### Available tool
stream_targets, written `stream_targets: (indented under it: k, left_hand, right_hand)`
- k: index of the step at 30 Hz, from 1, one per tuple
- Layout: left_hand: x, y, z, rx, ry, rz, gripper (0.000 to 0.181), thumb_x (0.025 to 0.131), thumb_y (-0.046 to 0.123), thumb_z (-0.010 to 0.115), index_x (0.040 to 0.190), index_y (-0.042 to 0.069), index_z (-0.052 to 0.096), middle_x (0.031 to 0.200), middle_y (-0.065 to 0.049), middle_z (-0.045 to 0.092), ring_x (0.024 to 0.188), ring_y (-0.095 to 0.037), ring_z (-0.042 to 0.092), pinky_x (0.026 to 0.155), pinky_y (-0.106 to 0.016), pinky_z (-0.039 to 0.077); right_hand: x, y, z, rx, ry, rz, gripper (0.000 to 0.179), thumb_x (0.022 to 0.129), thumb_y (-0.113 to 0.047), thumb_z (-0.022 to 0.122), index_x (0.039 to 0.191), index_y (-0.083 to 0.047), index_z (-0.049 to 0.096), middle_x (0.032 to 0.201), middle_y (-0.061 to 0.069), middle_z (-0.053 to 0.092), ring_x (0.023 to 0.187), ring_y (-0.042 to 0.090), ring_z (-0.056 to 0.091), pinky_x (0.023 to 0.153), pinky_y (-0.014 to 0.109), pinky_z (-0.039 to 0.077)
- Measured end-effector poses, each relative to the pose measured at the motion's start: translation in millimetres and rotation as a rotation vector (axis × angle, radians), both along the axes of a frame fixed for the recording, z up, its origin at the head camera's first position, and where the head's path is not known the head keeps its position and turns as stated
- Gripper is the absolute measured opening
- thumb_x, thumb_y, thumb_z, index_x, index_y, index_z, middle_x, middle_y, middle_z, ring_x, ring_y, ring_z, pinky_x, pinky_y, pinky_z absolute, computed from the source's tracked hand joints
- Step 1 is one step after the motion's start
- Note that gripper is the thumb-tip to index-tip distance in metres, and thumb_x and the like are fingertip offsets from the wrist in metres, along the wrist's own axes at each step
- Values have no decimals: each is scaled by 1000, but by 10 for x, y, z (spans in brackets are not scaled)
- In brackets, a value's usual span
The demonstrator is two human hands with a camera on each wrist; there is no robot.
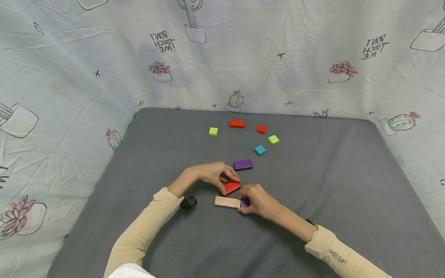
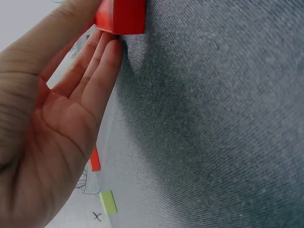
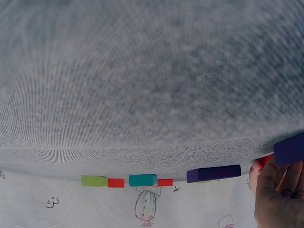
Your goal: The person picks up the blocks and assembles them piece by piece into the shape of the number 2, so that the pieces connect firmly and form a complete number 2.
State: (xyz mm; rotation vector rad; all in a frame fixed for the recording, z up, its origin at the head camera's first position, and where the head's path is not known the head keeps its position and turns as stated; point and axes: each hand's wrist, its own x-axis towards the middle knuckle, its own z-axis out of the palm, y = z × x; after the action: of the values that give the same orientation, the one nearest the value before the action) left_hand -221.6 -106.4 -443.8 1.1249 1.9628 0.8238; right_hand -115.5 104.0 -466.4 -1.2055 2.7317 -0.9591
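Note:
My left hand (image 1: 214,173) pinches a red rectangular block (image 1: 231,187) between thumb and fingers, just behind a plain wooden block (image 1: 227,202). In the left wrist view the red block (image 2: 124,16) shows at the top, between the thumb and fingertips. My right hand (image 1: 259,201) grips a small purple block (image 1: 245,202) at the right end of the wooden one. Part of that purple block is covered by the fingers; its end (image 3: 290,150) shows at the right edge of the right wrist view.
Beyond the hands lies a longer purple block (image 1: 243,165). Farther back are a blue block (image 1: 260,150), two lime green blocks (image 1: 273,139), a small red block (image 1: 262,129) and a longer red block (image 1: 237,124). A printed curtain (image 1: 222,58) hangs behind the grey table (image 1: 330,185).

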Motion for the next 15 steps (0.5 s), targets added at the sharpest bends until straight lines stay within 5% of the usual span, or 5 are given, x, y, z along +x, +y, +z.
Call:
stream_targets:
  k: [15]
  left_hand:
    - [-7,-75,-19,-25,-15,58,56,71,4,83,123,5,65,127,-4,59,120,-16,52,92,-21,46]
  right_hand:
    - [-2,-5,32,3,-24,-1,20,72,-14,85,82,-7,68,78,-1,64,68,8,53,61,19,45]
